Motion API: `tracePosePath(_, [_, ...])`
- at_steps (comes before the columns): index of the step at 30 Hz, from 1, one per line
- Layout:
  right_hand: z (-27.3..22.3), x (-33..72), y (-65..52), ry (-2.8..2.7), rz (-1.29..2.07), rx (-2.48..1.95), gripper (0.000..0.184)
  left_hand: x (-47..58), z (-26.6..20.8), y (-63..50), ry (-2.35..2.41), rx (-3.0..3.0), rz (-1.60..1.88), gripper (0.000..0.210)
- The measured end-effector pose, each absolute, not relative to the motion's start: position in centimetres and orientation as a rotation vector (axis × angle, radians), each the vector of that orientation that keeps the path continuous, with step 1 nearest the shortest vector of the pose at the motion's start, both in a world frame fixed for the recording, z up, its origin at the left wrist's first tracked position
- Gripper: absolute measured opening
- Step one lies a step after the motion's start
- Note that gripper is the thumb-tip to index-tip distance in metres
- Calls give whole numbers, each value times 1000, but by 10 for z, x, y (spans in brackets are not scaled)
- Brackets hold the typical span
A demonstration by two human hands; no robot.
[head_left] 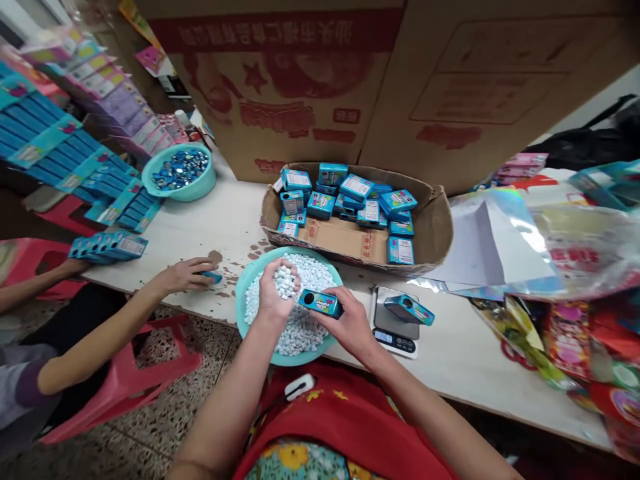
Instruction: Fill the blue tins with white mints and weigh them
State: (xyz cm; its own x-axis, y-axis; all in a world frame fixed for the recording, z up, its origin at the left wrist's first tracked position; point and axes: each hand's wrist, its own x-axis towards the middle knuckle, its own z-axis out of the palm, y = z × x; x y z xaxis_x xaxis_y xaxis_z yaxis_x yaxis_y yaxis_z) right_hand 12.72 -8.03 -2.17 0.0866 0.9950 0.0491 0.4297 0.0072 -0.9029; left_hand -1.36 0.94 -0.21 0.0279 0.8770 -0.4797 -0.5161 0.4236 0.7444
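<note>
Over a turquoise basin (243,293) of small pale candies (305,333), my left hand (274,293) is cupped around a heap of the same candies. My right hand (353,320) grips a small blue candy box (323,303), tilted so that a round dark hole in its end faces my left hand. The box and the handful are close together; I cannot tell whether they touch. Right of my right hand, another blue box (410,309) lies on a small digital scale (395,340).
Beyond the basin stands a cut-down cardboard tray (350,241) with several blue boxes. A large carton (320,87) rises behind it. At left, a co-worker's hand (187,275) touches a blue box near a row of boxes (107,247). A second basin (187,192) holds shiny blue pieces. Wrappers (570,340) lie right.
</note>
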Motion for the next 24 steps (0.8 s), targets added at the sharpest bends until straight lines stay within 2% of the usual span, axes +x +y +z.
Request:
tracePosePath(7, [-24,106,-65,-1562,824,-1508,26,-11,0,4,980,501,1326,22])
tracePosePath(13, [-27,105,-61,-1677,793,-1530,28,-13,-1,2,1000,547,1332,18])
tracePosePath(24, [-29,111,-53,-1690,769,-1540,31,-7,-8,5,1108,589,1362,25])
